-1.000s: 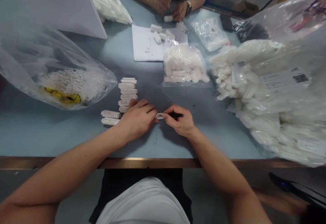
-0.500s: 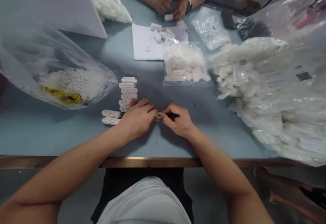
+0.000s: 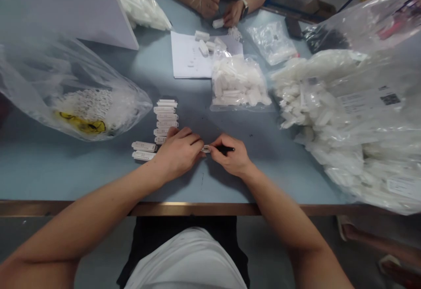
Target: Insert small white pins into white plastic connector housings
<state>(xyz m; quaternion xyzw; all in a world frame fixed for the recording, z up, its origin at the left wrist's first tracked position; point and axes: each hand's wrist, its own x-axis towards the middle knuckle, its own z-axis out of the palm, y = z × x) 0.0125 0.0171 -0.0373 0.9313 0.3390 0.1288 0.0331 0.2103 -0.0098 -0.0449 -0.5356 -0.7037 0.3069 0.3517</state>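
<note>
My left hand (image 3: 182, 151) is closed on a small white plastic piece (image 3: 205, 148), most of it hidden under the fingers. Meeting it from the right, my right hand (image 3: 232, 157) pinches a thin black pen-like tool (image 3: 226, 149); its tip is at the piece and too small to make out. Just beyond my left hand, flat white plastic pieces (image 3: 167, 117) with fine dark marks lie stacked in a column. Two more such pieces (image 3: 144, 146) rest beside my left wrist.
A clear bag of small white parts (image 3: 95, 105) lies left. A bag of white pieces (image 3: 240, 80) overlaps a paper sheet (image 3: 184, 63). Large filled bags (image 3: 345, 118) crowd the right. Across the table, a co-worker's hands (image 3: 210, 4) hold a white stick and a white block.
My hands stay nearly in place; the black tool has tilted slightly. The co-worker's white stick has leaned a little left. Feet at the lower right have shifted.
</note>
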